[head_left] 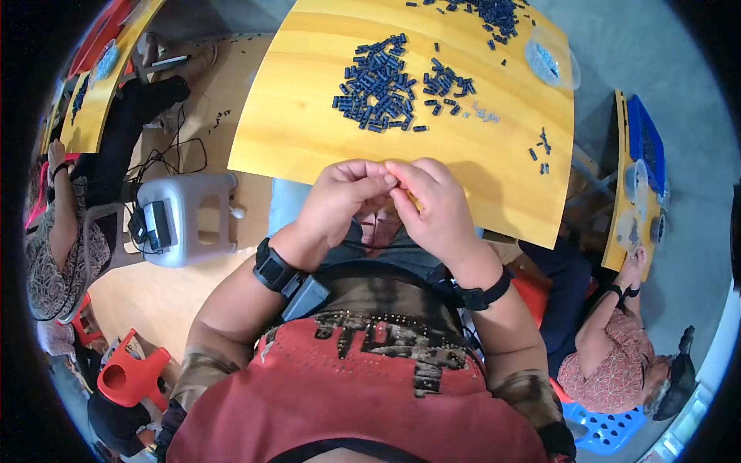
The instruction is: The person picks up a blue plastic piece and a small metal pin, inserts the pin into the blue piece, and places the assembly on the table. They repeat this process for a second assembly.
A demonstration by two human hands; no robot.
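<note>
Left hand (340,197) and right hand (436,204) pinch something tiny, hidden, together; dark plastic pieces (378,85) at 12 o'clock on counter (309,131) look light, stiff, best gripped by their ends.

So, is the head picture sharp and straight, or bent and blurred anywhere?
Head view: the yellow table has edges that bow from the fisheye; the pile of small dark parts looks sharp; both hands cast a soft shadow on the table; the rim is black.
</note>
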